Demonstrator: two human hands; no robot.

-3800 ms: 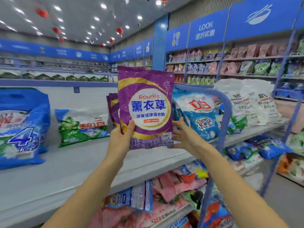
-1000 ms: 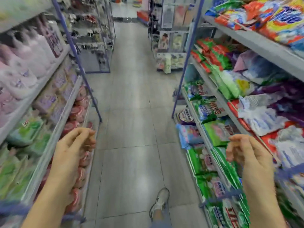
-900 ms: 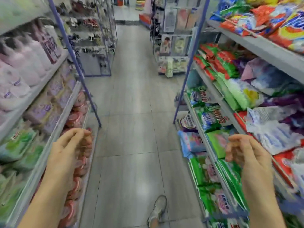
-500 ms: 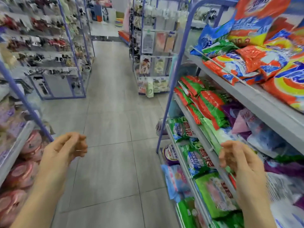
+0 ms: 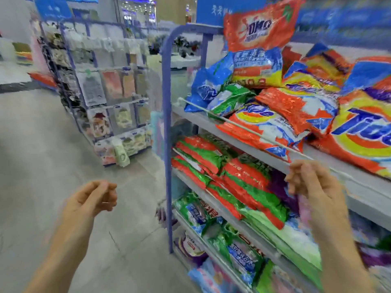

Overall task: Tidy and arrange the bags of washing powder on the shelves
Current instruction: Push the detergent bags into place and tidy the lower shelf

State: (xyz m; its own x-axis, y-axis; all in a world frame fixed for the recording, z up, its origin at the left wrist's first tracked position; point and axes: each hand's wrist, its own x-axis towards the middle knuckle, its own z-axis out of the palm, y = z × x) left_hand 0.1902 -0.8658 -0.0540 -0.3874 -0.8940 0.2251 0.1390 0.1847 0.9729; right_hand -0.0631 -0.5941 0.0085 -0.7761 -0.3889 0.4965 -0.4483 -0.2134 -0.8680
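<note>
Head view, blurred throughout.

The left hand (image 5: 91, 198) is in the lower left of the frame, over the grey tiled floor (image 5: 38, 166). Its fingers are loosely curled toward the thumb and it holds nothing. It is well apart from the shelving and from every bag.

The right hand (image 5: 311, 181) is at lower right, raised in front of the front lip of the grey metal upper shelf (image 5: 359, 187). Its fingers are loosely curled and grip nothing. Whether they touch the lip cannot be told.

On the upper shelf, above and to the right of the right hand, the orange plastic Tide bags (image 5: 264, 125) lie flat in a disordered heap. One overhangs the thin white rail (image 5: 198, 105) along the shelf front, and its lower corner sits just above the knuckles. Behind the heap, at top centre, a tall red-orange OMO bag (image 5: 260, 26) stands upright. A blue plastic bag (image 5: 209, 85) and a green plastic bag (image 5: 230, 98) lie at the shelf's left end, beside the blue metal upright post (image 5: 167, 144).

On the middle shelf, left of the right hand, the red-and-green plastic bags (image 5: 243, 182) lie stacked at a slant. A purple bag (image 5: 277, 187) lies just beside the fingers.

On the lower shelf, at bottom centre, are green-and-white plastic bags (image 5: 198, 210).

A wire display rack of hanging packets (image 5: 110, 92) stands at centre left, well apart from both hands.
</note>
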